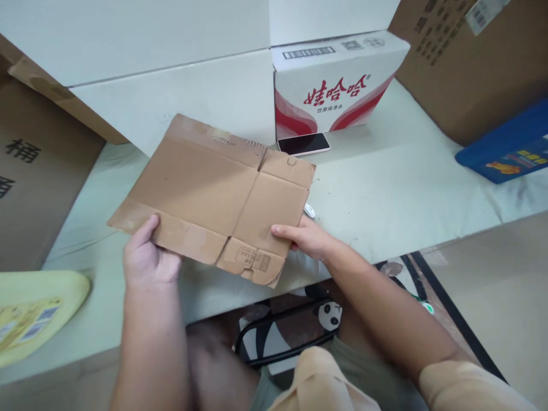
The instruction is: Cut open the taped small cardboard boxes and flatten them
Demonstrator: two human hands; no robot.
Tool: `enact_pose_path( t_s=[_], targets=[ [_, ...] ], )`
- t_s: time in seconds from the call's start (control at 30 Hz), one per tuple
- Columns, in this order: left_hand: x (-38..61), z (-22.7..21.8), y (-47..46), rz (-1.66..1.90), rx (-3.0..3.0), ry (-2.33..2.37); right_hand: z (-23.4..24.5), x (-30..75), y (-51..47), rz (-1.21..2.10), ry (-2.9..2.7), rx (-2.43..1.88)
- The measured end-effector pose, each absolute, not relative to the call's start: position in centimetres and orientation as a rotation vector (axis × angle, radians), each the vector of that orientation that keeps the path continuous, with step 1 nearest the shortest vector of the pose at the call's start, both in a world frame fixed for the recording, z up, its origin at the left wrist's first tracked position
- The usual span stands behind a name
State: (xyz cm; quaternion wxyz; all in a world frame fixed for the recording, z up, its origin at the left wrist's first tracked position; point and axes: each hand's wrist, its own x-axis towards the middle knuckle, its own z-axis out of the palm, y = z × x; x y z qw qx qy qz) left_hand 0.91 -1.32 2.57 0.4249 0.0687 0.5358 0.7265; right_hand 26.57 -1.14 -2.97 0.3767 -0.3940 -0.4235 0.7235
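Cardboard [205, 188]: flattened, creased, held in 2 hands over the desk [377, 188]. Left hand [148, 254] — fingers gripping its near edge, thumb on top. Right hand [312, 237] — fingers pinching the right edge, thumb likewise on top. Phone [303, 144] lies beyond, before the white box [338, 108]. Yellow bottle [64, 291] at left; blue pack [509, 154] at right.

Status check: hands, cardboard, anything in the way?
Left hand gripping flattened carton by near edge; right hand by right edge. Carton held over table. Phone lies just beyond; nothing visibly blocking.
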Motion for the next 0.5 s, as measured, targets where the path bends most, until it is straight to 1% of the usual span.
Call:
enact_pose_path(
  t_s=[0.1,0.17,0.3,0.4,0.5],
  targets=[
    [1.1,2.6,-1.7,1.822,0.332,1.165,-3.1,26.5,-1.0,1.859,-1.006,-1.043],
    [1.0,2.1,-1.8,1.786,0.329,1.113,-3.3,25.9,-1.0,1.778,-0.899,-1.03],
    [1.1,1.3,-1.2,1.763,0.2,1.186,-3.2,24.5,-0.9,1.567,-0.778,-1.05],
    [1.4,1.4,-0.8,1.748,0.209,1.168,-2.2,26.1,-0.7,1.354,-0.743,-1.164],
    [1.4,1.8,-0.7,1.752,0.209,1.149,-0.5,31.4,-0.4,1.011,-0.665,-1.26]
  ],
)
